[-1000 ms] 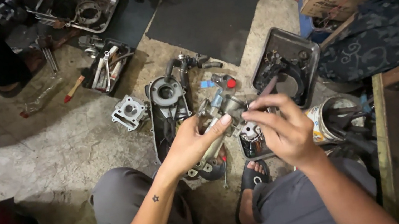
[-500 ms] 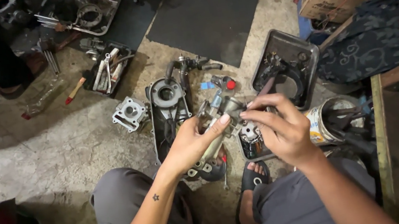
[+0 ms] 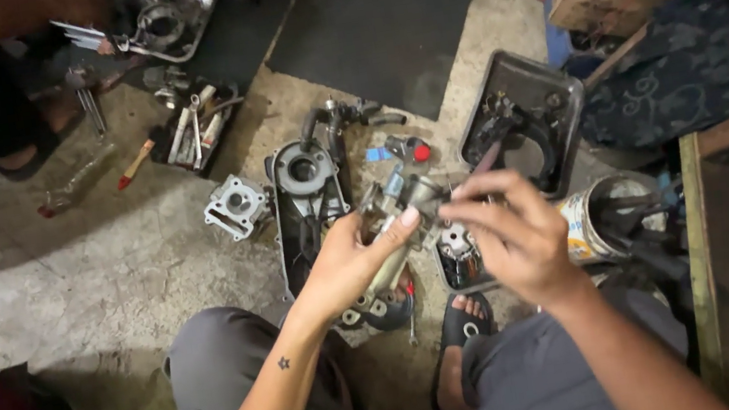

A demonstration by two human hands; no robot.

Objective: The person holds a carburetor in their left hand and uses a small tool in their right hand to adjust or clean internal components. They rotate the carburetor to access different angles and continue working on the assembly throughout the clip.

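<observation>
At the centre of the frame the left hand (image 3: pixel 349 261) wraps around a small metal engine part (image 3: pixel 403 201), thumb pressed along its upper side and fingers curled beneath it. The right hand (image 3: pixel 510 231) meets it from the right, fingertips pinched together on a thin dark tool (image 3: pixel 486 156) whose tip touches the part. Just below lies a black tray (image 3: pixel 563 100) to the upper right, a grey engine cover (image 3: pixel 302 181) to the left
</observation>
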